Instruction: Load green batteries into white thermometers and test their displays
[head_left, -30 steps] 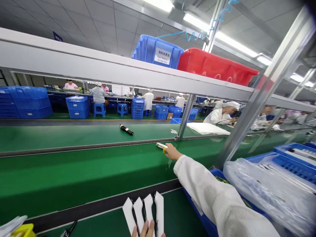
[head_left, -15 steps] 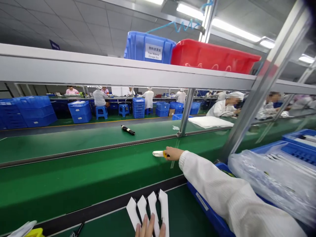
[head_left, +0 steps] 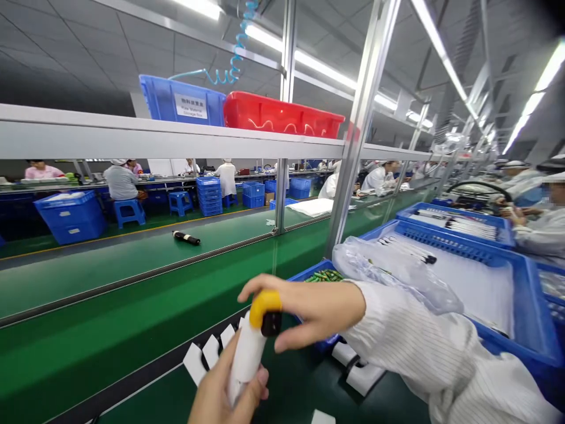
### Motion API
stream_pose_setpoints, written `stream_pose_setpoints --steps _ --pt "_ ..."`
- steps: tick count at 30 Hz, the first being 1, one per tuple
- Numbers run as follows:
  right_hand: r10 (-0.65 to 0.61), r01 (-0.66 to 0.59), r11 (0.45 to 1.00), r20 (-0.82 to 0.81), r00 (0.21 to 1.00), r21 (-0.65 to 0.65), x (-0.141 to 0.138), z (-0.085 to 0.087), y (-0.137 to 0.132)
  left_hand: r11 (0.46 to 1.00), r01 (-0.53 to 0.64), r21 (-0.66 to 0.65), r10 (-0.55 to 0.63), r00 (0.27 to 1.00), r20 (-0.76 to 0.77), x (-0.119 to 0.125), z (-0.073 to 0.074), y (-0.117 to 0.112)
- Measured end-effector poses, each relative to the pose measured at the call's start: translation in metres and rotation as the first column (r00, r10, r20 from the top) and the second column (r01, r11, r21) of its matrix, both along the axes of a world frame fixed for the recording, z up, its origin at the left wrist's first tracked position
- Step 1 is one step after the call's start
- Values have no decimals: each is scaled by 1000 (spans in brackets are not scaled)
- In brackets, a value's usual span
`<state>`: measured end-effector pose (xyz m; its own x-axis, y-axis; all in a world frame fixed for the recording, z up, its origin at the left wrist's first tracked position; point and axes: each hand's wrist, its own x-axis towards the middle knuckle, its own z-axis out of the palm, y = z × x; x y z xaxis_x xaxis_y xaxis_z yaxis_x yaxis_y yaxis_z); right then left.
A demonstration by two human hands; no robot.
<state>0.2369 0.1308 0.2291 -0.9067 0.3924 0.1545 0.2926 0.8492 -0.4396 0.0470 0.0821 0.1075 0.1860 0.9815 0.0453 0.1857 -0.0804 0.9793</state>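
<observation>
Both my hands hold one white handle-shaped part with a yellow cap and a black end close to the camera. My left hand grips its white lower body from below. My right hand, in a white striped sleeve, pinches the yellow cap end with thumb and fingers. Just behind the part, a row of white flat shell pieces lies on the dark green bench edge. More white pieces lie under my right forearm.
Green conveyor belts run across, with a black cylinder on the far one. Blue bins with a plastic bag and slim parts sit at right. Blue and red crates stand on the overhead shelf. Other workers sit behind and at right.
My right hand has drawn back from the conveyor, bringing the white and yellow part toward me. My left hand left the white shell pieces and took hold of the part. The view swung right.
</observation>
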Motion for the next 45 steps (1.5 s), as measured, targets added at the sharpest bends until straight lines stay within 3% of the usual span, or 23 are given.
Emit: stream_pose_setpoints --steps 1,3,5,6,8,11,13,16,21,27,30,32,35,39,40,42,45 --pt "-101 100 994 -50 994 -37 10 -2 3 999 20 -39 -19 999 36 -4 10 1" --pt "-346 346 938 9 938 -37 34 -16 12 997 20 -77 -12 995 97 -17 27 2" --pt "-577 577 812 265 773 85 58 -41 23 996 -33 -85 49 981 187 -34 38 5" --pt "-628 632 766 347 697 119 68 -57 28 992 -75 -105 99 964 245 -42 42 6" --pt "-694 702 691 435 574 176 83 -90 34 975 -130 -180 187 918 350 -57 46 9" --pt "-742 744 627 468 481 230 90 -134 36 957 -170 -237 257 874 413 -67 50 12" --pt "-767 760 599 453 454 252 87 -152 36 963 -189 -194 255 872 418 -67 51 11" --pt "-809 786 551 414 419 280 81 -164 35 972 -186 -143 230 873 429 -61 52 7" --pt "-850 821 487 377 368 297 79 -162 35 978 -180 -101 206 865 458 -55 51 3" --pt "-824 814 522 397 404 255 74 -161 38 962 -265 -62 253 789 560 -50 51 -2" --pt "-817 819 528 399 416 225 75 -160 42 938 -338 -80 311 713 629 -46 53 -4" --pt "-827 837 507 389 405 206 78 -154 44 936 -342 -88 307 664 681 -45 54 -6" --pt "-846 859 485 337 414 163 77 -133 41 965 -257 -53 212 647 732 -46 57 -9" --pt "-824 833 553 139 549 -11 51 -89 13 983 -176 -46 146 614 776 -44 60 -12" --pt "-811 797 581 -30 585 -166 40 -79 2 982 -178 -56 152 594 790 -43 60 -12" --pt "-752 660 659 -332 569 -361 14 -62 -23 981 -183 -61 156 565 810 -39 60 -11" --pt "-661 515 750 -497 563 -414 -20 -48 -56 986 -159 -47 129 557 820 -35 58 -10"
